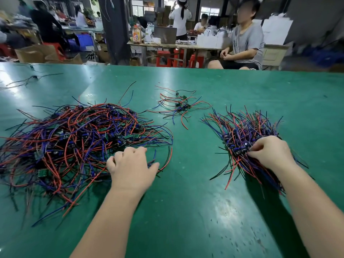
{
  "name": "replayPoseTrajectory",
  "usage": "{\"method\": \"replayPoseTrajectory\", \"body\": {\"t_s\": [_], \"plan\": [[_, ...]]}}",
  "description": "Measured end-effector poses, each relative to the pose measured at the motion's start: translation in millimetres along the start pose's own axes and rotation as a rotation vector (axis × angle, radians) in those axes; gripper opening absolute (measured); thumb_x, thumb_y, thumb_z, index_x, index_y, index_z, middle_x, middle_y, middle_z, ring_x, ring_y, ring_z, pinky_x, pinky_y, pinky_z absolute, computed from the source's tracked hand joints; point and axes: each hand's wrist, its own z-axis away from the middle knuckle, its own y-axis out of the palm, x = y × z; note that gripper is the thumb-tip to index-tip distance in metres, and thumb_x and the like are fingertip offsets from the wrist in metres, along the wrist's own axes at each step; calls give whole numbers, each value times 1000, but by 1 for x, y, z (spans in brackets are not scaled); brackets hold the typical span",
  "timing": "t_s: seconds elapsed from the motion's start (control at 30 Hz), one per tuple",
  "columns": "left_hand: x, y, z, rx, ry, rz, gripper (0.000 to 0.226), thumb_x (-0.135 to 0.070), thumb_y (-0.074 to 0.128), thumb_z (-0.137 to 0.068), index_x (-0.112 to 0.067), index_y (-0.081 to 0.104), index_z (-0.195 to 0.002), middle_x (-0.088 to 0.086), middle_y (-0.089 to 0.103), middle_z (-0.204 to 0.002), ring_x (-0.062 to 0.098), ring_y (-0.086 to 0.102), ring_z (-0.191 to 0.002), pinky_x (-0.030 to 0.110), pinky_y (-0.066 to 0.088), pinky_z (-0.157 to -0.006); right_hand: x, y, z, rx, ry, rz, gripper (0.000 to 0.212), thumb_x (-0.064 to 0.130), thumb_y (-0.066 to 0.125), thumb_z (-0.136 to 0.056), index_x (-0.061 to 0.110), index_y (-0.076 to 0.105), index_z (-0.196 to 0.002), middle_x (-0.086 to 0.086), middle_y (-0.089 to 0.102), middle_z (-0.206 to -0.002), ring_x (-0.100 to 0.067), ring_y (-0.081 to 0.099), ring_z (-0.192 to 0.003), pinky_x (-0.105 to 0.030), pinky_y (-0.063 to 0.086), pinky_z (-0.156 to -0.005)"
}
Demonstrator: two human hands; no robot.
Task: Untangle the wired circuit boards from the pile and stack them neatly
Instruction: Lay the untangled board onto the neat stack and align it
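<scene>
Green table [186, 211]: glossy mat fills most of the head view, with small dark specks scattered at near right. Tangled pile [74, 142]: the largest item, on the left half of the table. It is made of red, blue and black wires looped over each other in every direction, with small green circuit boards showing among them. Stack [240, 131]: right side, well apart from the pile. Its boards are bunched together at the near side and the wires fan out roughly aligned, both away from the camera and toward it. Seated person in a grey shirt [247, 41]: beyond the far table edge at right, with red stools [167, 59] to that person's side. Small cluster [179, 107]: a few wired boards lying loose at centre, farther back, between pile and stack and touching neither. Left hand [130, 164]: knuckles up on the pile's near right edge, fingers curled down into the wires with tips hidden, thumb spread to the right. Cannot tell whether it grips anything. Right hand [270, 151]: resting on the near part of the stack, fingers curled with tips drawn together, pinching at the dark blue components there.
</scene>
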Motion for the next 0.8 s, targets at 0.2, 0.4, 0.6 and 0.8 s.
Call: {"method": "replayPoseTrajectory", "body": {"t_s": [0.2,0.4,0.6,0.8], "plan": [[18,-12,-9,144,7,-62,45,-74,66,-64,-47,63,-100,-15,62,-110,18,47,-113,39,24,-93,39,-18,8,78,-123,145,31,36,64,-87,7,75,-86,-13,73,-83,-27,64,-80,-27,45,-66],[13,-9,-8,-113,71,230,10,-41,62,-87,-32,67,-83,-12,67,-86,16,61,-93,31,36,-84,112,-6,50,-49,-428,-275,20,25,62,-86,10,74,-78,-3,69,-68,-20,62,-68,-25,45,-63],[8,-7,-9,-513,147,732,7,-28,70,-84,-22,74,-86,-16,66,-81,1,59,-76,15,44,-77,127,56,75,459,-412,-446,24,23,61,-88,10,71,-71,-2,69,-58,-10,64,-50,-15,42,-48],[-2,-16,-10,-427,28,1376,8,-28,70,-85,-22,69,-79,-8,70,-70,5,59,-59,17,48,-59,133,67,96,588,-290,-1039,19,0,63,-84,17,69,-83,-12,70,-73,-12,63,-55,-20,48,-55]]}}
